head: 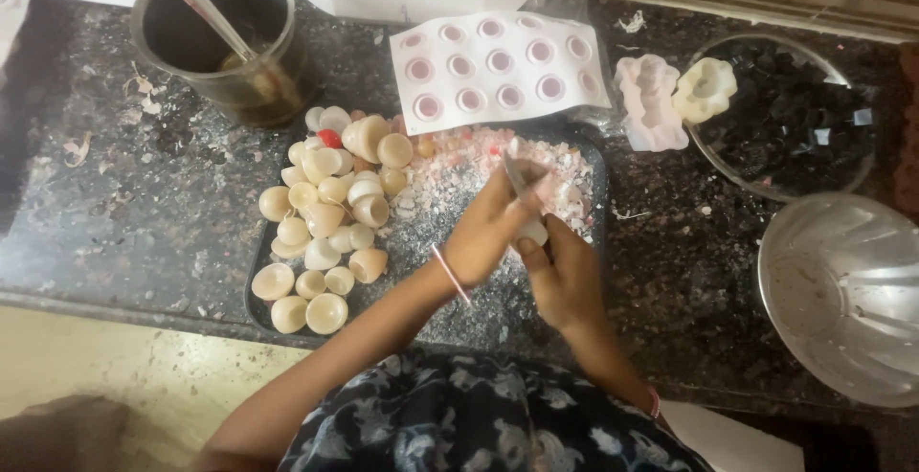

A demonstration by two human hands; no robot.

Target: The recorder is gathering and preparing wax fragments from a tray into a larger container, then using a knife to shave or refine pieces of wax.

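My left hand reaches in from the lower left, wears a thin bangle and grips a thin metal blade. My right hand holds a small cream half-shell against the blade's lower end. Both hands hover over a dark tray. On the tray's left side lies a pile of several cream half-round shells, with one red piece among them. Pale pink and white shavings cover the tray's middle and right.
A white mould sheet with round pink-filled cavities lies behind the tray. A metal cup with a spoon stands at back left. To the right are white flower-shaped moulds, a glass bowl of dark pieces and a steel bowl.
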